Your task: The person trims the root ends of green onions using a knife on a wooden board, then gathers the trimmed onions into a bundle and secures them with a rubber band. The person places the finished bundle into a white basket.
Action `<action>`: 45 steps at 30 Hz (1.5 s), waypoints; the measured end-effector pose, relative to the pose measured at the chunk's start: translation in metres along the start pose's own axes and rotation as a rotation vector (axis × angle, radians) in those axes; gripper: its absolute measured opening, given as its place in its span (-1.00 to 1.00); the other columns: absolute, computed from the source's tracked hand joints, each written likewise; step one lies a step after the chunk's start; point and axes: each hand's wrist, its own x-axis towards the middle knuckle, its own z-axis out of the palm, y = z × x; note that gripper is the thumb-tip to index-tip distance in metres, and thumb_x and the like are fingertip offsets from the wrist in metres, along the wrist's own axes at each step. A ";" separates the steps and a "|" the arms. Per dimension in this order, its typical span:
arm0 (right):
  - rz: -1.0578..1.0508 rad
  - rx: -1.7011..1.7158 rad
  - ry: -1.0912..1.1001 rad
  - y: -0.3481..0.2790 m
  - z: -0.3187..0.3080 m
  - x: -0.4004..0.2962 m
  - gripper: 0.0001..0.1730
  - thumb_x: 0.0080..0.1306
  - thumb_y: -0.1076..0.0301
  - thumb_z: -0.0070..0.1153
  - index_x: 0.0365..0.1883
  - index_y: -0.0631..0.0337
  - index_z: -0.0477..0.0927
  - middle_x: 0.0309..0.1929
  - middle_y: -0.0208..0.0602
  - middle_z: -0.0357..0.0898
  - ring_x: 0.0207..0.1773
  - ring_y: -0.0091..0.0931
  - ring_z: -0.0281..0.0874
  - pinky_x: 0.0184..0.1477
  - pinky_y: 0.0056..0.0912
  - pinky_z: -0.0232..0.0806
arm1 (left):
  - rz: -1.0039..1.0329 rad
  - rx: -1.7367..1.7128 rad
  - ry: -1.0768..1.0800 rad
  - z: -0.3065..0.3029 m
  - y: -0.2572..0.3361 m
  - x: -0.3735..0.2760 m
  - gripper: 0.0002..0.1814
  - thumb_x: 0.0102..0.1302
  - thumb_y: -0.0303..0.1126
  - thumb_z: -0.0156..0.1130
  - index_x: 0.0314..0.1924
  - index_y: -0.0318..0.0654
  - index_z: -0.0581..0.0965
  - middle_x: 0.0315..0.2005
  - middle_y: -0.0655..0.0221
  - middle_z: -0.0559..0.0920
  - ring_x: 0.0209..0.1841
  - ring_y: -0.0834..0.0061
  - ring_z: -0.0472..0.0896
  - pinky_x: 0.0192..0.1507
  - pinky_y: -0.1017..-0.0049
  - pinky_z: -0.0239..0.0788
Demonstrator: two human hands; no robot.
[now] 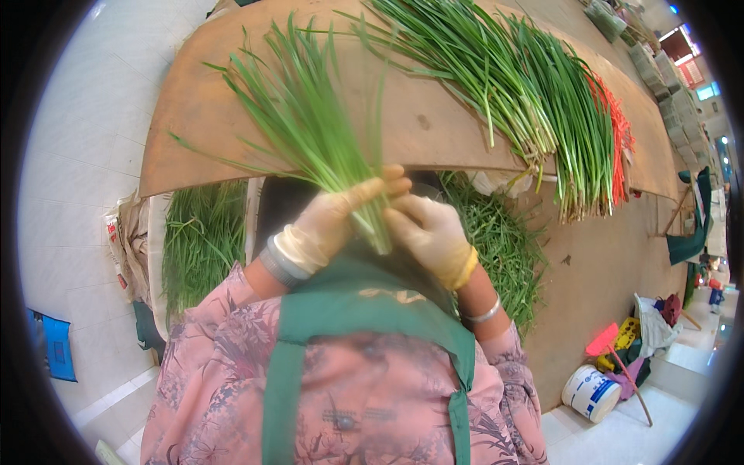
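In my gloved left hand (331,218) is a bunch of green Chinese chives (325,133), gripped near the pale stem ends. The leaves fan out away from me over the brown tabletop (418,125) and look blurred. My right hand (433,229), also gloved, is at the stem ends, with its fingers bent and touching or nearly touching the bunch. Whether it pinches any stem I cannot tell. A loose pile of chives (465,58) lies on the table at the upper right. Beside it is a neater row of chives (575,128), stem ends towards me.
Red ties (615,125) lie at the row's right. Below the table edge, a container of chives (203,244) stands left and a heap of leaf scraps (503,250) lies right. A white bucket (590,394) and a red-headed long-handled tool (603,340) are on the floor at lower right.
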 end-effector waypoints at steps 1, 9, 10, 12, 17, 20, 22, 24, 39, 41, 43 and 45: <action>0.046 0.068 0.019 0.003 -0.001 -0.007 -0.74 0.41 0.23 0.21 -0.19 0.28 0.70 -0.31 -0.05 0.71 -0.26 -0.17 0.69 -0.16 -0.21 0.49 | 0.010 0.018 0.017 -0.003 -0.001 -0.002 -0.45 0.57 -0.22 0.11 0.41 -0.37 0.35 0.31 0.08 0.51 0.37 0.16 0.48 0.38 0.15 0.36; 0.762 -0.675 -0.062 0.173 -0.065 -0.157 -0.65 0.46 0.08 0.05 -0.05 0.12 0.71 -0.13 -0.15 0.72 -0.06 -0.13 0.67 -0.03 -0.01 0.49 | -0.069 -0.173 0.033 -0.005 0.003 -0.004 -0.48 0.60 -0.22 0.04 0.39 -0.41 0.36 -0.28 0.45 0.63 -0.34 0.58 0.58 -0.14 0.45 0.47; 0.824 -0.762 -0.137 0.182 -0.075 -0.169 -0.63 0.45 0.05 0.05 -0.04 0.10 0.71 -0.12 -0.14 0.71 -0.06 -0.12 0.67 -0.02 0.01 0.48 | -0.105 -0.259 0.069 0.000 0.005 0.001 -0.48 0.62 -0.22 -0.02 0.41 -0.41 0.33 -0.53 0.57 0.34 -0.57 0.69 0.23 -0.40 0.55 0.22; 0.924 -0.907 -0.304 0.192 -0.087 -0.177 -0.60 0.44 -0.01 0.05 -0.04 0.07 0.70 -0.11 -0.11 0.70 -0.06 -0.09 0.65 -0.01 0.06 0.47 | -0.115 -0.471 -0.186 -0.014 0.000 0.008 -0.49 0.64 -0.23 -0.06 0.42 -0.40 0.32 -0.57 0.57 0.24 -0.60 0.69 0.16 -0.46 0.55 0.15; -0.121 -0.700 0.679 0.018 -0.088 -0.024 -0.82 0.39 0.19 0.20 -0.23 0.09 0.66 -0.33 -0.21 0.68 -0.30 -0.20 0.67 -0.25 -0.19 0.51 | -0.070 -0.598 -0.399 -0.018 0.005 0.012 -0.54 0.69 -0.26 -0.20 0.39 -0.37 0.39 -0.61 0.57 0.19 -0.64 0.67 0.16 -0.52 0.54 0.15; 0.012 -0.944 0.579 0.015 -0.096 0.043 -0.69 0.42 0.08 0.15 -0.37 0.12 0.60 -0.40 -0.14 0.63 -0.33 -0.19 0.66 -0.31 -0.17 0.48 | 0.038 -0.531 -0.360 -0.005 0.025 0.009 -0.55 0.69 -0.25 -0.21 0.36 -0.35 0.42 -0.62 0.56 0.18 -0.64 0.67 0.16 -0.50 0.55 0.17; 0.016 -0.918 0.555 0.017 -0.097 0.058 -0.70 0.42 0.08 0.14 -0.38 0.11 0.60 -0.43 -0.14 0.60 -0.36 -0.18 0.63 -0.33 -0.15 0.47 | 0.103 -0.484 -0.320 -0.002 0.037 0.007 -0.56 0.68 -0.25 -0.16 0.36 -0.34 0.43 -0.62 0.57 0.18 -0.64 0.67 0.16 -0.49 0.56 0.17; -0.027 -0.762 0.572 0.015 -0.090 0.055 -0.72 0.41 0.11 0.15 -0.39 0.10 0.59 -0.45 -0.16 0.58 -0.38 -0.17 0.62 -0.33 -0.13 0.46 | 0.070 -0.411 -0.098 0.002 0.043 0.003 -0.57 0.66 -0.26 -0.09 0.36 -0.34 0.43 -0.61 0.58 0.18 -0.63 0.68 0.15 -0.49 0.56 0.15; -0.002 0.213 0.136 0.005 -0.026 -0.032 -0.75 0.41 0.34 0.21 -0.04 0.30 0.66 -0.22 -0.07 0.69 -0.23 -0.41 0.68 -0.14 -0.36 0.50 | -0.029 0.005 -0.011 0.036 0.005 0.022 -0.39 0.52 -0.20 0.20 0.42 -0.37 0.33 0.17 0.16 0.62 0.21 0.28 0.60 0.29 0.29 0.45; 0.162 0.494 0.079 0.006 -0.017 -0.028 -0.75 0.43 0.37 0.19 -0.03 0.35 0.65 -0.28 -0.15 0.69 -0.26 -0.49 0.63 -0.17 -0.42 0.47 | -0.046 0.022 -0.020 0.034 0.003 0.022 -0.40 0.53 -0.20 0.18 0.42 -0.36 0.33 0.20 0.16 0.61 0.22 0.27 0.59 0.28 0.28 0.45; 0.118 0.422 0.102 0.018 -0.007 -0.025 -0.78 0.47 0.32 0.12 -0.13 0.30 0.66 -0.31 -0.15 0.69 -0.29 -0.42 0.64 -0.18 -0.36 0.47 | -0.009 0.024 0.056 0.032 0.000 0.020 -0.46 0.54 -0.23 0.16 0.38 -0.39 0.38 0.14 0.11 0.64 0.21 0.24 0.60 0.28 0.28 0.45; 0.032 0.234 0.061 0.015 -0.012 -0.035 -0.77 0.49 0.29 0.07 -0.22 0.28 0.65 -0.33 -0.14 0.67 -0.30 -0.34 0.64 -0.18 -0.29 0.47 | 0.003 0.010 0.132 0.031 0.001 0.014 -0.50 0.54 -0.26 0.15 0.35 -0.39 0.41 0.10 0.10 0.66 0.21 0.23 0.60 0.27 0.28 0.46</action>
